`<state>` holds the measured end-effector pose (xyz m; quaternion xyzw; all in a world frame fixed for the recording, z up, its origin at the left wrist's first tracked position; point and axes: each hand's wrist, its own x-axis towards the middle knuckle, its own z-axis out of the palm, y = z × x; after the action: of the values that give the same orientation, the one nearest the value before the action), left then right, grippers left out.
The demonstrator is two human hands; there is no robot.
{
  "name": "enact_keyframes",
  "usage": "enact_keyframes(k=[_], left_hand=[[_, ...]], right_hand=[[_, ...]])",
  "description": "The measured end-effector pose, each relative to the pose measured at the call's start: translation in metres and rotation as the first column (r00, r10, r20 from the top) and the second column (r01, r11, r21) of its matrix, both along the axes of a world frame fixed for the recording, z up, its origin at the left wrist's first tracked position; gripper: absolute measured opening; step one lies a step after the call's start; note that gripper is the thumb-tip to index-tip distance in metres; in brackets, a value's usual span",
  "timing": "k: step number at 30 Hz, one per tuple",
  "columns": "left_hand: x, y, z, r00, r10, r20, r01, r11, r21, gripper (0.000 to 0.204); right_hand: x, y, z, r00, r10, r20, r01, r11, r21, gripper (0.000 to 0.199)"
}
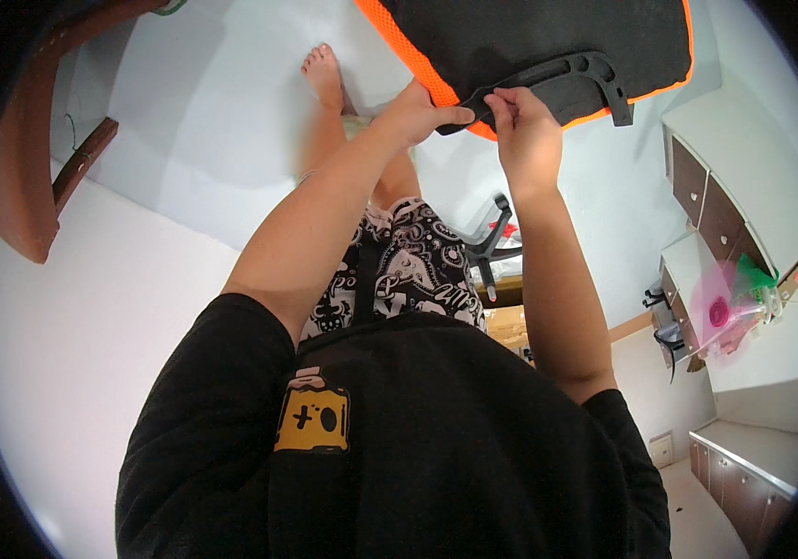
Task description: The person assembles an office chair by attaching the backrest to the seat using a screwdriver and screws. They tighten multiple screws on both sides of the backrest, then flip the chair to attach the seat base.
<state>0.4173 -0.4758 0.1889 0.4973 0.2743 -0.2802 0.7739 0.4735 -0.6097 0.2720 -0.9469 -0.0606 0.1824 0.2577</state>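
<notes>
A flat black panel with an orange mesh border [529,42], perhaps a chair cushion, is held up at the top of the view. Along its lower edge lies a curved black bracket-like piece [571,70] with several holes toward its right end. My left hand [415,116] grips the panel's lower left corner; its thumb lies near the bracket's left end and its other fingers are hidden behind the border. My right hand [529,135] is closed, thumb and forefinger pinching the bracket's left part, with the remaining fingers curled in.
Below the panel, a black chair base [490,247] stands beside my leg, with a cardboard box [508,321] nearby. Brown-and-white cabinets [711,200] line the right side, with pink and green plastic bags [730,303]. A brown wooden frame [35,177] stands at the left.
</notes>
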Motion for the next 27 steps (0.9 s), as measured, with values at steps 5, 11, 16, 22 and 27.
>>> enact_keyframes(k=[5,11,16,22,27], left_hand=[[-0.013,-0.006,-0.026,0.988,-0.152,0.009,0.146,0.96,0.239,0.072],[-0.022,-0.009,-0.033,0.995,-0.093,0.031,0.085,0.977,0.193,0.064],[-0.019,-0.01,-0.021,0.997,-0.024,0.078,0.017,0.996,0.09,0.063],[-0.024,-0.009,-0.032,0.987,-0.154,0.052,0.135,0.955,0.265,0.065],[-0.021,-0.01,-0.029,0.986,-0.151,0.073,0.128,0.957,0.262,0.061]], right_hand=[[-0.003,-0.001,0.003,0.989,0.151,0.002,-0.146,0.958,-0.248,0.026],[-0.001,0.01,0.005,0.966,0.243,-0.091,-0.255,0.828,-0.499,0.03],[0.0,0.012,0.016,0.943,0.318,-0.104,-0.326,0.805,-0.496,0.029],[0.007,0.012,0.02,0.896,0.375,-0.237,-0.443,0.733,-0.515,0.026],[0.013,0.012,0.023,0.877,0.289,-0.383,-0.465,0.709,-0.53,0.029]])
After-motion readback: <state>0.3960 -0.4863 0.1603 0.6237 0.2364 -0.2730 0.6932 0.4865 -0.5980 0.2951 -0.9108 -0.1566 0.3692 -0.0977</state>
